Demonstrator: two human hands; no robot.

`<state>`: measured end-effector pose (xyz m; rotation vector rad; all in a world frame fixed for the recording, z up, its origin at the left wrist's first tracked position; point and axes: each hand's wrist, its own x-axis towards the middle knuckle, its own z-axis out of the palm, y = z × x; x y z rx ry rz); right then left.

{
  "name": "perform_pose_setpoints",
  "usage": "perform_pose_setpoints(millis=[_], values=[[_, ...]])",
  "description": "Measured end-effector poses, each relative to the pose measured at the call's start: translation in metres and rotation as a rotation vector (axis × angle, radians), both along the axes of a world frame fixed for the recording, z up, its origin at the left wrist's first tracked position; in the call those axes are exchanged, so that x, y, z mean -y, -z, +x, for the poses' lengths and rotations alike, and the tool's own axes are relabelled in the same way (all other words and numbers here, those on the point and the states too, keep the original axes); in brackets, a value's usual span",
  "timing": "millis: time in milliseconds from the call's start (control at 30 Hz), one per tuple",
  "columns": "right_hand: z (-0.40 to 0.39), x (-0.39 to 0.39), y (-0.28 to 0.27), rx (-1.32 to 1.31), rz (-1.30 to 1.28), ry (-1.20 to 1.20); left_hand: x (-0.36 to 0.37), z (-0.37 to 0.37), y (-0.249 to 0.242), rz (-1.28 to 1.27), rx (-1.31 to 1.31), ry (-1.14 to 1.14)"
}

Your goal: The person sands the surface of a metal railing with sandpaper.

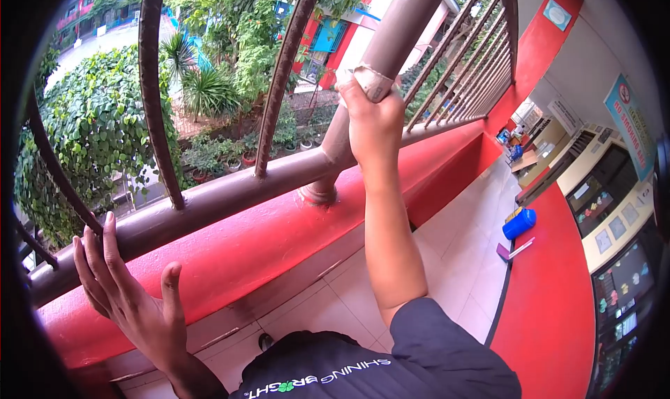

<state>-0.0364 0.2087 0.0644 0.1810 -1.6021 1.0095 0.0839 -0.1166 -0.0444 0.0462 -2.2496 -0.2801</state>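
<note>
Railing (230, 193): brown painted metal, fixed along the top of a red parapet wall (279, 238). Main horizontal rail runs from lower left up toward the right. Judged rigid, heavy, immovable; smooth paint, likely somewhat slick.

Thick post (391, 43): largest upright member, rising from the rail near the wall's middle and leaning up to the right; its long axis runs from the base (317, 193) toward the upper edge of the view. Thin curved bars (153, 92) stand to its left, more straight ones toward the far right corner.

Right hand (373, 116): raised, fingers closed around the thick post with a cloth (370, 81) pressed between palm and metal. The cloth is pale, crumpled, wrapped partly round the post. Judged soft, light, limp; it conforms to the tube, so best held bunched in the palm with the fingers encircling the post. Its longer dimension appears to lie across the post; the hand hides most of it.

Left hand (129, 294): open, fingers spread, fingertips resting on the horizontal rail near its left end, palm facing the red wall. Holds nothing; looks like a bracing contact.

Balcony floor (453, 252): pale tile. On it, against the opposite red wall, a blue container (520, 223) and a small flat item (513, 250) just beside it; kind not clear.
</note>
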Motion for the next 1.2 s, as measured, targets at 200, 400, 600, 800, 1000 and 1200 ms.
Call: perform_pose_setpoints(millis=[200, 400, 600, 800, 1000, 1200], values=[[0.016, 0.018, -0.211, 0.073, 0.024, 0.041, -0.002, 0.001, -0.001, -0.009, 0.025, -0.043], [0.018, 0.004, -0.134, 0.200, 0.070, -0.001, -0.002, 0.002, 0.001, 0.024, 0.015, -0.021], [0.016, 0.011, -0.148, 0.195, 0.010, 0.135, -0.011, 0.005, -0.006, -0.006, 0.017, -0.073], [0.011, -0.005, -0.267, 0.280, 0.133, 0.096, -0.004, 0.005, -0.003, -0.027, 0.037, -0.049], [0.026, 0.001, -0.065, 0.331, -0.052, -0.132, -0.005, 0.006, -0.005, -0.031, 0.037, -0.055], [0.023, 0.015, -0.152, 0.190, 0.044, 0.075, -0.006, 0.006, -0.004, -0.022, 0.011, -0.060]])
